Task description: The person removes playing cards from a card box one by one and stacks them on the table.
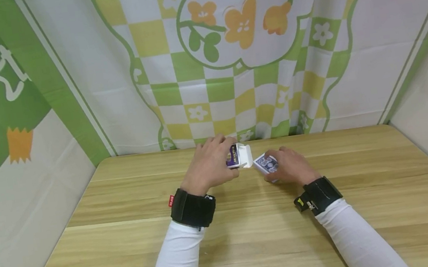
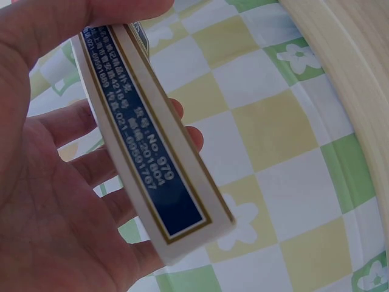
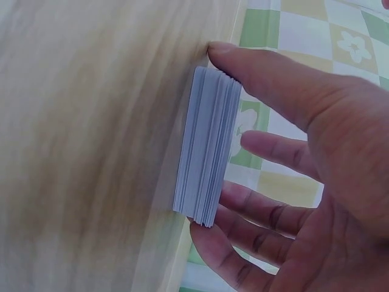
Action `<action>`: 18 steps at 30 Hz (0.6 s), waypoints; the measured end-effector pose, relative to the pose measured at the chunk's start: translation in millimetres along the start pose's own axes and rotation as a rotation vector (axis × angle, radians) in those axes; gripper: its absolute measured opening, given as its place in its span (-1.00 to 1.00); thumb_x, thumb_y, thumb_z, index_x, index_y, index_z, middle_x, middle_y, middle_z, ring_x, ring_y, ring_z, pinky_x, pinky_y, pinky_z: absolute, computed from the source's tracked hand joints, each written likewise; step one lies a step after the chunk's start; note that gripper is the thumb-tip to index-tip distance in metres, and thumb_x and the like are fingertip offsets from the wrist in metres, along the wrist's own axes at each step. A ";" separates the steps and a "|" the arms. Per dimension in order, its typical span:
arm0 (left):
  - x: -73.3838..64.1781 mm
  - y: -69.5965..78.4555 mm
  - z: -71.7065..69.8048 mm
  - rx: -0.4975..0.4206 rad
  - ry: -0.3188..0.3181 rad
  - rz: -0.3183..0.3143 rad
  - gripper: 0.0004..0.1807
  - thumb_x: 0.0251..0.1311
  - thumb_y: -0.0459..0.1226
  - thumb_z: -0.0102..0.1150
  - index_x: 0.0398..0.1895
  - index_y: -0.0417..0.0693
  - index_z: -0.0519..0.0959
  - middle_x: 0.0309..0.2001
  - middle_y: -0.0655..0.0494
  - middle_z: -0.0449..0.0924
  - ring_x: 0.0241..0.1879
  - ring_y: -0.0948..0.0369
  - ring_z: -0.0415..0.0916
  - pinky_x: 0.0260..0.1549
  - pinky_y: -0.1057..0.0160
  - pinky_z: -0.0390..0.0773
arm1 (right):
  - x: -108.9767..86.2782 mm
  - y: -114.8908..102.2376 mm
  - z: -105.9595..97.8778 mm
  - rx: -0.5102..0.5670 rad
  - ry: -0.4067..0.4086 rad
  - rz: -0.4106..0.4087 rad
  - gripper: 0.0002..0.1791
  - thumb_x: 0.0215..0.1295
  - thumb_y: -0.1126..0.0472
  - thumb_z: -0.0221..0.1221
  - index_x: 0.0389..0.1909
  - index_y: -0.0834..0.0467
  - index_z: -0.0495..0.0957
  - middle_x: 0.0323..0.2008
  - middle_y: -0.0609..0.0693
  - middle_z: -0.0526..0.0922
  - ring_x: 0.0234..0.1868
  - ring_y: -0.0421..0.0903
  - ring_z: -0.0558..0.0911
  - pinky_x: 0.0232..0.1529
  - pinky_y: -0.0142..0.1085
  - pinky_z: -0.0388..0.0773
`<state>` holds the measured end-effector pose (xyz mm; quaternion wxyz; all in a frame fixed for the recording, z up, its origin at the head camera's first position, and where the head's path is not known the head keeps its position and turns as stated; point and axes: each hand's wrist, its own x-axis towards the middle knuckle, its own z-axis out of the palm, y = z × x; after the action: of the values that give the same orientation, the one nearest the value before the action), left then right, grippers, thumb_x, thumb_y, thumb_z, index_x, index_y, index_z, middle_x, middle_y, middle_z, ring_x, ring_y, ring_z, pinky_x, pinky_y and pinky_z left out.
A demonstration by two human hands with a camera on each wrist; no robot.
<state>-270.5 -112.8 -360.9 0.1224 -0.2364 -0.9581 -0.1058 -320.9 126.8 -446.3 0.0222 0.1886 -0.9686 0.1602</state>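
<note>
My left hand (image 1: pixel 210 163) grips a dark blue and white playing-card box (image 1: pixel 233 156) near the table's back edge. The box's white end flap (image 1: pixel 246 156) stands open toward the right. In the left wrist view the box's printed narrow side (image 2: pixel 143 140) faces the camera, with the thumb at one end and fingers behind it. My right hand (image 1: pixel 292 166) holds a deck of playing cards (image 1: pixel 265 163) with a blue patterned back, just right of the box. In the right wrist view the deck's white edges (image 3: pixel 206 146) show, thumb at one end and fingers at the other.
The wooden table (image 1: pixel 252 236) reaches back to a checkered, flowered curtain (image 1: pixel 232 90) right behind its far edge. More cloth panels (image 1: pixel 13 214) stand at the left and right sides. Black wrist straps (image 1: pixel 193 208) sit over both white sleeves.
</note>
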 end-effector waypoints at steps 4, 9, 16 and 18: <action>-0.3 0.2 0.0 -0.001 0.000 -0.003 -0.23 -0.25 -0.06 0.28 0.20 0.13 0.35 -0.08 0.20 0.39 -0.09 0.19 0.32 -0.17 0.13 0.29 | 0.1 0.1 0.2 0.012 -0.002 0.013 -0.20 -0.24 -0.11 0.37 0.13 0.03 0.39 -0.21 0.07 0.46 -0.28 -0.03 0.45 -0.31 -0.15 0.38; -0.2 0.3 0.1 0.004 0.003 -0.001 -0.23 -0.26 -0.06 0.27 0.20 0.13 0.35 -0.07 0.20 0.39 -0.10 0.20 0.32 -0.18 0.14 0.29 | 0.4 0.7 0.7 0.009 -0.002 0.029 -0.15 -0.24 -0.13 0.37 0.18 0.03 0.34 -0.19 0.08 0.46 -0.27 -0.01 0.45 -0.30 -0.14 0.39; 0.0 0.3 0.1 0.006 0.008 0.002 -0.23 -0.26 -0.06 0.28 0.20 0.13 0.35 -0.07 0.19 0.39 -0.12 0.21 0.31 -0.20 0.16 0.29 | 0.7 1.9 1.2 0.016 -0.022 0.048 -0.07 -0.20 -0.15 0.35 0.27 0.05 0.26 -0.12 0.12 0.47 -0.22 0.00 0.45 -0.26 -0.10 0.39; 0.0 0.3 -0.1 0.004 0.007 0.001 -0.22 -0.26 -0.06 0.28 0.21 0.13 0.35 -0.07 0.20 0.39 -0.12 0.21 0.31 -0.20 0.16 0.29 | 0.6 1.6 1.2 0.020 -0.030 0.054 -0.06 -0.20 -0.15 0.34 0.28 0.05 0.24 -0.11 0.13 0.47 -0.22 0.00 0.46 -0.25 -0.10 0.39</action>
<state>-270.3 -112.6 -360.8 0.1263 -0.2363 -0.9577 -0.1044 -322.1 127.6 -447.9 0.0016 0.1652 -0.9719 0.1678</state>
